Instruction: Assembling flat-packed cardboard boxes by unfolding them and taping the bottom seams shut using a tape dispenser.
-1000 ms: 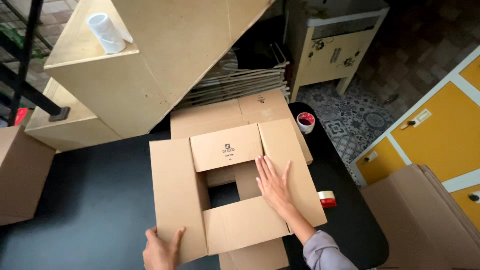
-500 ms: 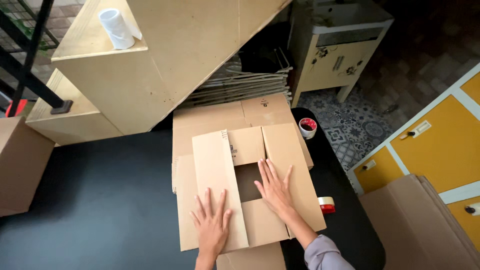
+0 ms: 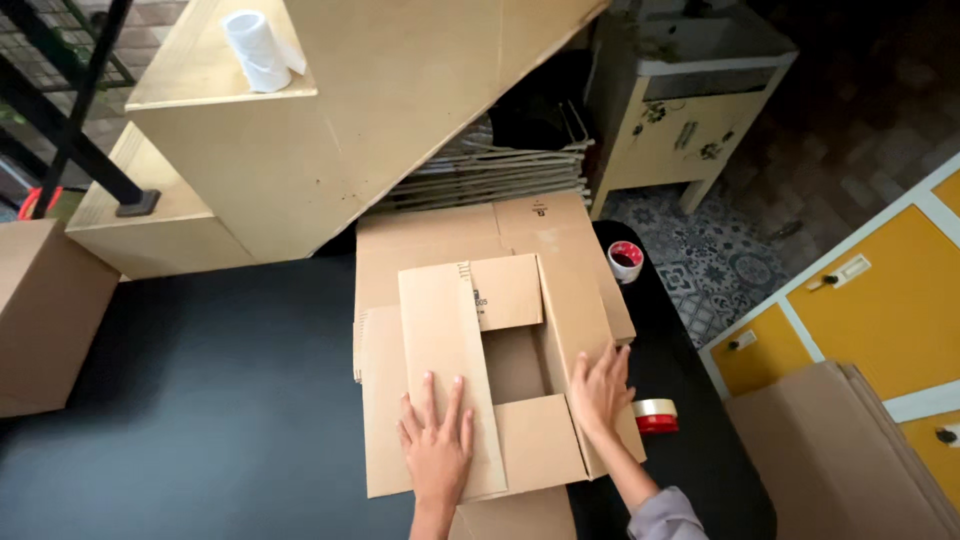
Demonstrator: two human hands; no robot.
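Head view: cardboard box (image 3: pixel 495 385) lying on the black table (image 3: pixel 200 400), flaps half closed. Left hand (image 3: pixel 437 440) flat, fingers spread, pinning the long left flap down. Right hand (image 3: pixel 600 390) open, cupping the right flap's edge, gripping nothing. Since half a second ago: left flap folded lower, right hand shifted outward to the right flap's edge.
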